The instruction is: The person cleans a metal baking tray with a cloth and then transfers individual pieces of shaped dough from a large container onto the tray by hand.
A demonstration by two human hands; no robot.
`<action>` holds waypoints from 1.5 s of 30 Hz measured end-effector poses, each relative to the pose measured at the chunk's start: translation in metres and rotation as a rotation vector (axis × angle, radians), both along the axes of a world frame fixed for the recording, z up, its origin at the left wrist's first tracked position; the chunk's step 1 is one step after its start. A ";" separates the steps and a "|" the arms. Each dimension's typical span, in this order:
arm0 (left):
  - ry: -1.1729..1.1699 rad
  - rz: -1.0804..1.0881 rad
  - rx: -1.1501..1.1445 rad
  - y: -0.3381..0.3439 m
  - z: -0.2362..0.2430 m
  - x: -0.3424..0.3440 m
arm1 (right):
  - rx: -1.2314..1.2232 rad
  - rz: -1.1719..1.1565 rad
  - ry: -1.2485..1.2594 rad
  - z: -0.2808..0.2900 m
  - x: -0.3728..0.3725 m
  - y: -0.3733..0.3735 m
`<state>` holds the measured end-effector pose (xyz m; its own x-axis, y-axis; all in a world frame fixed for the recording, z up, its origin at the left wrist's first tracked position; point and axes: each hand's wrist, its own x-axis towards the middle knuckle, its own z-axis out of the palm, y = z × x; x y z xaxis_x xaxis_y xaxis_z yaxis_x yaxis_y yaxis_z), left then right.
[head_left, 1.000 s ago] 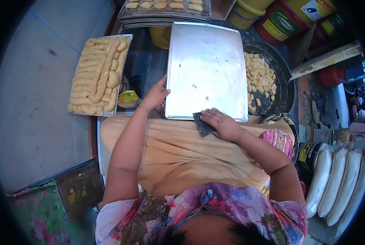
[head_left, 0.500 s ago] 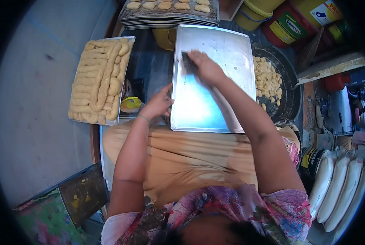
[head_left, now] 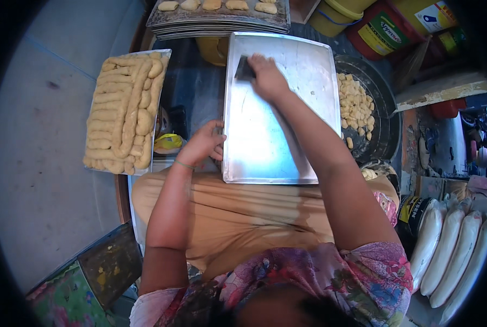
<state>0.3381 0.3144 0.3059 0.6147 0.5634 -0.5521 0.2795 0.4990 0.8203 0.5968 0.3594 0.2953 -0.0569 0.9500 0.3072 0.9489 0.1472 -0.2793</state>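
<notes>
Found dark surface (head_left: 191, 84) crowded by stacked trays (head_left: 216, 29) and buckets (head_left: 333, 20). Observed metal tray (head_left: 262, 131) at lap (head_left: 243, 215), between dough tray (head_left: 167, 54) and black basin (head_left: 384, 87). Noted left hand (head_left: 205, 143) grasping its edge, right hand (head_left: 269, 79) gripping dark scraper (head_left: 245, 68) upon it.

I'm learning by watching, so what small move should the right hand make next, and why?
Probably slide the dark flat piece rightward across the metal baking tray: the right hand has it near the far left corner, a small mark shows farther right, and the left hand sits at the left edge.
</notes>
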 end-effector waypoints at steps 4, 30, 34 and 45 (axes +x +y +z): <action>0.096 -0.050 0.118 -0.003 0.002 0.013 | 0.067 -0.041 -0.169 0.010 0.044 0.010; 0.283 -0.126 0.539 -0.007 0.002 0.009 | -0.221 0.159 -0.071 0.004 0.011 -0.102; 0.239 -0.143 0.516 -0.007 0.003 0.012 | -0.120 0.163 -0.029 0.008 -0.022 -0.074; 0.399 -0.191 0.711 -0.009 0.017 0.012 | 0.104 -0.133 0.181 0.020 0.064 -0.008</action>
